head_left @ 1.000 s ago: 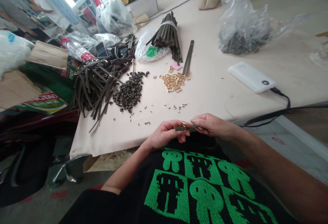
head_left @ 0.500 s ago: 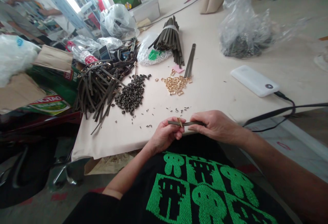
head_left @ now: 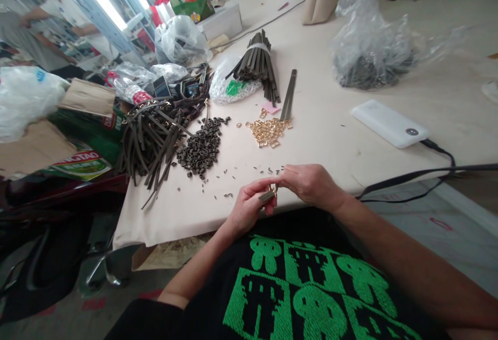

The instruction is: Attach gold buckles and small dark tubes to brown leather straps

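While both of my hands meet just over the near edge of the table (head_left: 334,143), my left hand (head_left: 247,208) pinches a short dark strap (head_left: 266,197) between thumb and fingers, and my right hand (head_left: 311,184) is closed on a small gold buckle (head_left: 274,189) at the strap's end, right against the left fingertips. I cannot tell how far the buckle is threaded on; I judge this piece half done. Just beyond lie scattered dark scraps (head_left: 268,170), then a heap of gold buckles (head_left: 267,131) and a heap of dark loops (head_left: 202,145), so plenty of fittings remain. Off to the left, the tangled pile of straps (head_left: 153,135) shows some gold fittings; I take these for finished ones. Farther back, a tied bundle of straps (head_left: 257,62) and two loose straps (head_left: 288,96) look untouched. A white power bank (head_left: 389,122) lies well to the right.
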The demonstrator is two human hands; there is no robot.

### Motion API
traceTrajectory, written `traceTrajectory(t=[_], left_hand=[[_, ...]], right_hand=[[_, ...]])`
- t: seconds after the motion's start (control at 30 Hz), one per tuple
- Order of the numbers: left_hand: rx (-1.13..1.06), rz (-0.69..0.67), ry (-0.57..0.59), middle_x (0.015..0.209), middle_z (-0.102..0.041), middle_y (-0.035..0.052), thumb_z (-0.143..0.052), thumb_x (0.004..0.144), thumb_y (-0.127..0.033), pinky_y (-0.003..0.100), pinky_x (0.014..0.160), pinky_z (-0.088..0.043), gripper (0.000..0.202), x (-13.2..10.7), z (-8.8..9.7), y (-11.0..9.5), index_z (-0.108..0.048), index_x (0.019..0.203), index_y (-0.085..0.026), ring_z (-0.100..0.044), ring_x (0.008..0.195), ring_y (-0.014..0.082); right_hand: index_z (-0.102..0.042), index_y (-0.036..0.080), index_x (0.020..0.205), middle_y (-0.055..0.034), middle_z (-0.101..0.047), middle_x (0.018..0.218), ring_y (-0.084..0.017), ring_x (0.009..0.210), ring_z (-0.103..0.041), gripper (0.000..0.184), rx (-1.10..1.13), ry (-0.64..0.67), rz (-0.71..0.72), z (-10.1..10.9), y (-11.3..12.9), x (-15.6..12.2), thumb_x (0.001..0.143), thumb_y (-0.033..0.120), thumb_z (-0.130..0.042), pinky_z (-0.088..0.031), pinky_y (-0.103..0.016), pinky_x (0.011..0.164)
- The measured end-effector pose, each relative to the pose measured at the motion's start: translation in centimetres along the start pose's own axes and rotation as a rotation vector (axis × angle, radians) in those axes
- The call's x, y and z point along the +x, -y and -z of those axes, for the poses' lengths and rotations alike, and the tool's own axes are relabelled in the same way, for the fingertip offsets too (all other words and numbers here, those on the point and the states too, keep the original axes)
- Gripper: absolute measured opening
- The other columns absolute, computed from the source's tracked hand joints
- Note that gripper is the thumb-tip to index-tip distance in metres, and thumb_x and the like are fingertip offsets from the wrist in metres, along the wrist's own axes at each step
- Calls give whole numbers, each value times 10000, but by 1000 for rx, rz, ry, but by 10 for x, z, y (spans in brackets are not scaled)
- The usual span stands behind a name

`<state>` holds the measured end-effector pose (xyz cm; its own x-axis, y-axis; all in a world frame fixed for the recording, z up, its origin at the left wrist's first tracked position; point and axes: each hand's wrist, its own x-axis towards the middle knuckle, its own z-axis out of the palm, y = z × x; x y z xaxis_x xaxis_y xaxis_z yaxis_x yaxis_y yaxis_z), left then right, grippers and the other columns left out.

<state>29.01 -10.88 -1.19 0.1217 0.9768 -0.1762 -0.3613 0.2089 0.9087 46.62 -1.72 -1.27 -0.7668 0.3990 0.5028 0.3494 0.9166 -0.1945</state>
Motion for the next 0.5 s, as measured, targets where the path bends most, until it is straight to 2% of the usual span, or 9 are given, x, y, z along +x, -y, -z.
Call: traceTrajectory(t=[0.23, 0.37, 0.43, 0.5], left_hand=[[-3, -126, 89, 776, -643, 15, -703, 821, -288, 219, 602, -454, 332, -1, 2, 0, -695, 1145, -213, -572, 618, 95], [31, -151, 101, 810, -667, 23, -677, 854, -293, 231, 636, -478, 310, -1, 4, 6, -688, 1158, -229, -588, 633, 98], [49, -139, 96, 819, -671, 19, -683, 847, -269, 226, 645, -480, 304, -2, 4, 9, -689, 1149, -235, -593, 647, 97], [56, -123, 81, 825, -670, 13, -683, 834, -245, 218, 635, -475, 281, -2, 4, 10, -698, 1115, -238, -593, 655, 96]], right_hand=[[-647, 181, 814, -20, -598, 669, -162, 611, -522, 386, -123, 20, 52, 7, -3, 7, 1050, 251, -349, -307, -296, 534], [-682, 177, 928, -37, -644, 722, -178, 646, -567, 359, -181, 0, 75, 11, -3, 12, 1034, 179, -340, -357, -298, 540], [-689, 179, 1001, -56, -708, 862, -189, 766, -626, 321, -166, -48, 97, 14, -3, 16, 1035, 180, -370, -434, -298, 621], [-690, 188, 1036, -65, -731, 1042, -209, 949, -648, 288, -135, -130, 129, 17, -3, 19, 1037, 196, -402, -490, -329, 788]])
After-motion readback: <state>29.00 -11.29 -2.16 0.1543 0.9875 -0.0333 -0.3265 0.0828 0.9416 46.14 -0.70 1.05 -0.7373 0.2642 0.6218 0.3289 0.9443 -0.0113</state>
